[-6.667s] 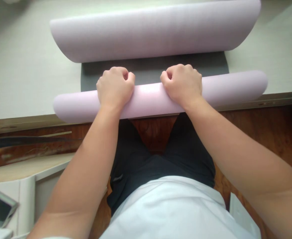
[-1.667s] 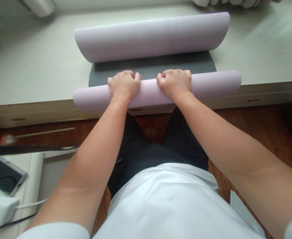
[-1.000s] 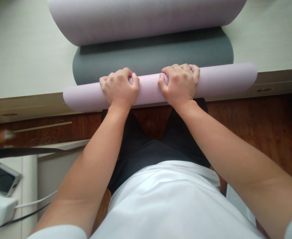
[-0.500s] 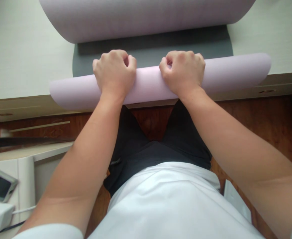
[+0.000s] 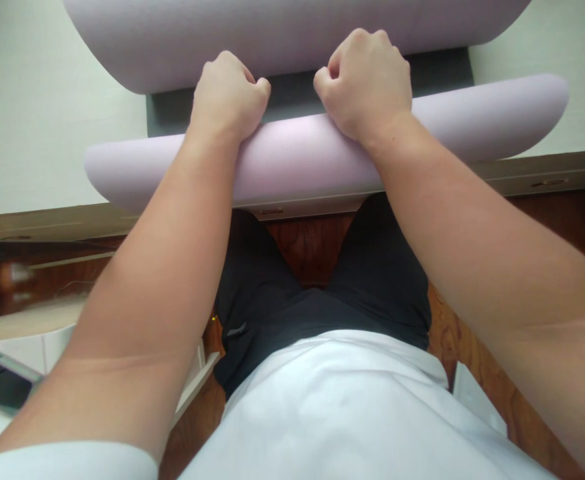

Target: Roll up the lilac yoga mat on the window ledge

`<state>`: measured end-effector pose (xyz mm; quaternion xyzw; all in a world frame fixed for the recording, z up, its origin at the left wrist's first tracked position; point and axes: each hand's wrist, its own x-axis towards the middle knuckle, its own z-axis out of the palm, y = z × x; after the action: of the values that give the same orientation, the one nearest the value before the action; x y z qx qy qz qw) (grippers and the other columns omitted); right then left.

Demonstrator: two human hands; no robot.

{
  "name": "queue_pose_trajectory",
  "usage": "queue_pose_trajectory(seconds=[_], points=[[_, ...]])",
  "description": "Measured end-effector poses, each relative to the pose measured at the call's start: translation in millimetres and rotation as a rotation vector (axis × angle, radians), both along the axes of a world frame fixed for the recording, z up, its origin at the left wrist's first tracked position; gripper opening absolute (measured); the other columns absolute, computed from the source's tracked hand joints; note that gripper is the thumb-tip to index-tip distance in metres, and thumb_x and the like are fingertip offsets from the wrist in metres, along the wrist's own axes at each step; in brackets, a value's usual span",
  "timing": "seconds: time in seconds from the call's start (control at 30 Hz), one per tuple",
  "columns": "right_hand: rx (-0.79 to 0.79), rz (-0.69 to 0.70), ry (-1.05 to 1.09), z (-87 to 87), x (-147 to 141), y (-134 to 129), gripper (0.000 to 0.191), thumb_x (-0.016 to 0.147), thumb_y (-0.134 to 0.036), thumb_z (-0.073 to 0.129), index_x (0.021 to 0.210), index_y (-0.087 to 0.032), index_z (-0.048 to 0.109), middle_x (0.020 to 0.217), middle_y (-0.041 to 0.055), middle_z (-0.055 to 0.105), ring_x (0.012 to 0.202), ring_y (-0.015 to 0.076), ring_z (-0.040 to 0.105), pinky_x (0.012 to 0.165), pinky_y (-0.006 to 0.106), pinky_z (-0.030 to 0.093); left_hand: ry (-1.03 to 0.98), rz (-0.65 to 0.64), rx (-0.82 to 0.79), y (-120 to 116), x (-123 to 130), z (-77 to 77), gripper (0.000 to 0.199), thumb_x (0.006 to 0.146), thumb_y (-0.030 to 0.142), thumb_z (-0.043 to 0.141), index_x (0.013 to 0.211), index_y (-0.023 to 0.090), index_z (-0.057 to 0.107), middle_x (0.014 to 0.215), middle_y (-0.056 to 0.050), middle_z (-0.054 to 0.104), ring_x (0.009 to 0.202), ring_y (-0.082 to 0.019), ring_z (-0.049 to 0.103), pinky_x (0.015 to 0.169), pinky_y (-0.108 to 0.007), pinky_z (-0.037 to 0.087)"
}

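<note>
Both your L hand (image 5: 229,97) & R hand (image 5: 367,83) curled nearly shut, knuckles up, wrists on near lilac roll (image 5: 297,157); grip unclear.

Left hand (image 5: 228,97) and right hand (image 5: 367,83), fingers curled, rest over near lilac roll (image 5: 300,157) along front edge of desk (image 5: 32,133).

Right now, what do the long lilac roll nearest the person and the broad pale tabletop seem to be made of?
The long lilac roll: probably foam or soft rubber, satin; its smooth surface curls without creasing. The broad pale tabletop: likely laminated board, matt, with faint grain lines; painted wood is possible.
</note>
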<state>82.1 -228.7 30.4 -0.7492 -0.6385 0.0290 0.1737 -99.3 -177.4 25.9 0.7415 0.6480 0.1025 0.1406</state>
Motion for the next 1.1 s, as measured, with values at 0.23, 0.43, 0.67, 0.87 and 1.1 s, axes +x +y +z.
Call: queue_pose_trajectory(seconds=[0.23,0.43,0.67,0.87,1.1], points=[[-0.144,0.074,0.06,0.2,3.5,24.4,0.035,0.091,-0.033,0.056,0.107,-0.008,0.074,0.123,0.0187,0.073,0.125,0.037,0.067,0.107,0.054,0.051,0.087,0.006,-0.127,23.3,-1.7,-2.9,0.031,0.085,0.037,0.064,0.101,0.017,0.082,0.098,-0.004,0.077,0.079,-0.02,0.058,0.085,-0.041,0.048],[-0.192,0.088,0.074,-1.5,0.5,31.6,0.032,0.091,-0.029,0.057,0.103,-0.003,0.072,0.122,0.0218,0.072,0.124,0.0354,0.067,0.106,0.051,0.051,0.11,0.016,-0.118,22.6,-3.3,-1.4,0.037,0.085,0.037,0.064,0.111,0.015,0.08,0.107,-0.005,0.077,0.084,-0.02,0.059,0.087,-0.041,0.048],[-0.018,0.085,0.027,-2.3,-9.0,-3.7,0.029,0.092,-0.035,0.051,0.091,-0.013,0.07,0.104,0.0147,0.075,0.111,0.0333,0.072,0.1,0.052,0.054,0.019,-0.002,0.087,-14.1,-9.6,1.9,0.038,0.09,0.035,0.05,0.103,0.02,0.082,0.1,-0.003,0.078,0.081,-0.017,0.057,0.088,-0.036,0.047],[-0.035,0.022,-0.011,-10.4,-11.5,-23.7,0.038,0.096,-0.042,0.046,0.094,-0.014,0.073,0.102,0.0159,0.075,0.103,0.033,0.07,0.094,0.053,0.053,0.043,0.09,0.146,-43.1,-10.5,-3.8,0.05,0.098,0.045,0.034,0.11,0.024,0.078,0.115,-0.005,0.074,0.096,-0.022,0.056,0.093,-0.042,0.038],[-0.071,0.047,-0.012,-29.6,-12.3,-36.7,0.049,0.102,-0.05,0.038,0.102,-0.017,0.075,0.105,0.017,0.073,0.105,0.0338,0.067,0.098,0.054,0.049,0.061,0.097,0.157,-66.9,-14.3,-16.9,0.052,0.108,0.053,0.025,0.113,0.024,0.068,0.121,-0.004,0.07,0.12,-0.026,0.052,0.103,-0.042,0.033]])
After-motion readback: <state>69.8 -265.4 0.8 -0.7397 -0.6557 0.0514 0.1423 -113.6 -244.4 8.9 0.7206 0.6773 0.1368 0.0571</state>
